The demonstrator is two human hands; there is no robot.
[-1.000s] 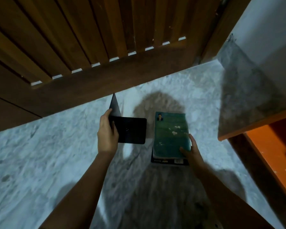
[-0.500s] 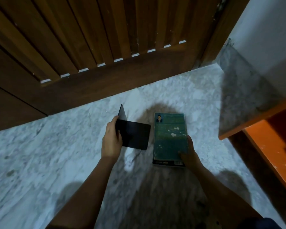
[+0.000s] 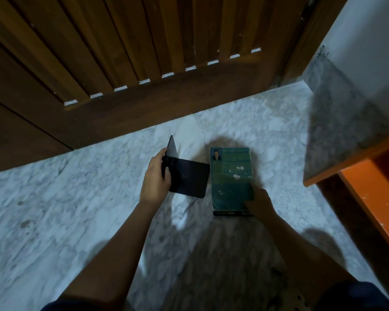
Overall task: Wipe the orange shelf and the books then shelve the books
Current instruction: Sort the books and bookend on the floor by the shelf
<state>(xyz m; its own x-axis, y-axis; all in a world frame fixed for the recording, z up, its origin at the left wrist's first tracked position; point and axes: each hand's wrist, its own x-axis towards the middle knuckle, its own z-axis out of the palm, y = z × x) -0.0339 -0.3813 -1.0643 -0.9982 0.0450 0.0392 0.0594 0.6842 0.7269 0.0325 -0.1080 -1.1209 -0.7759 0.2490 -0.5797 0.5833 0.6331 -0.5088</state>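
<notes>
Left hand [image 3: 155, 176]: grip clamped on the upright plate of a black bookend [image 3: 186, 178]. You cannot tell whether its base plate touches the floor [image 3: 76, 198].

Right hand [image 3: 259, 202]: thumb on the cover, fingers curled over the near right corner of the book [image 3: 230, 173].

The book lies flat on a lower book [image 3: 229, 213] on the floor, just beside the bookend. The shelf [image 3: 373, 194] is at right, well apart, with no books seen on it.

Risks, as judged:
- If you lift by that one corner, the book may pivot or slide off the lower book.
- The cover looks worn, so a hard pinch could tear it.
- The bookend's edge could scrape the cover if you swing it right.
- No cloth is in view, so shelving now would skip the wipe.
</notes>
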